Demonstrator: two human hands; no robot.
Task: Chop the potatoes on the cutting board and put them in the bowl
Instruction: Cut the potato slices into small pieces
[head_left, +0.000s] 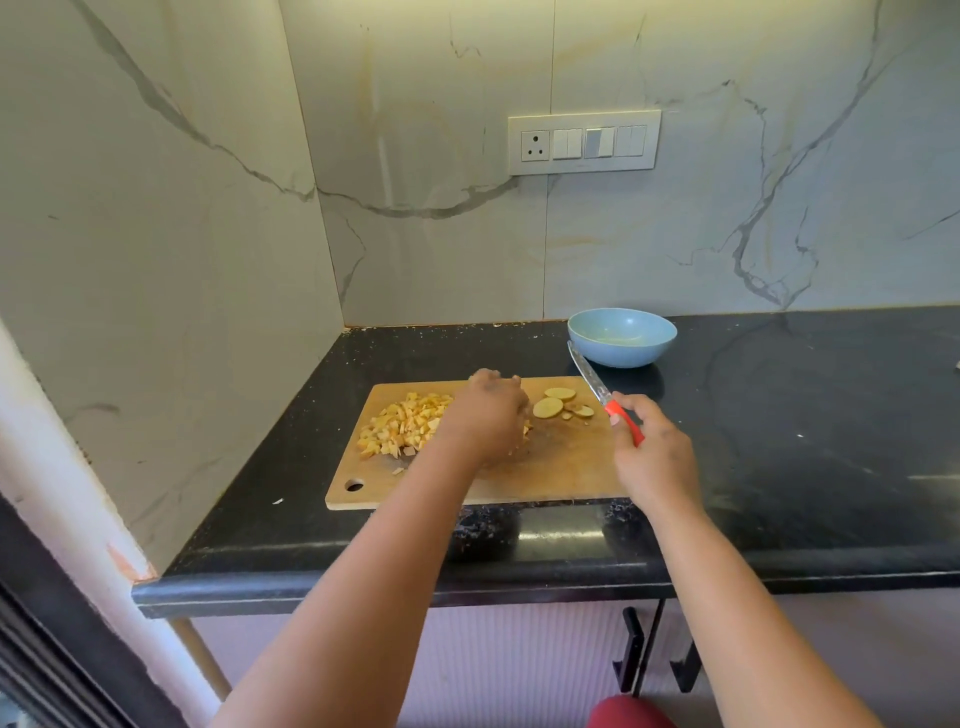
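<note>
Chopping is mostly done; nothing looks to be going into the bowl yet.

The left hand (488, 415) is resting curled over the middle of the cutting board (550, 470); whether it is gripping any pieces underneath, I cannot tell. At its nine o'clock the diced potato (402, 423) is lying heaped; at its three o'clock a few round slices (553, 402) are waiting, uncut. The right hand (652, 452) is clamping the red handle of the knife (605, 397), blade lifted and pointing toward eleven o'clock. The blue bowl (622, 338) is sitting off the board at one o'clock, apparently holding no potato. I judge the slices and the transfer remain. The raised blade is hanging between board and bowl. A switch panel (584, 143) is showing on the wall.
</note>
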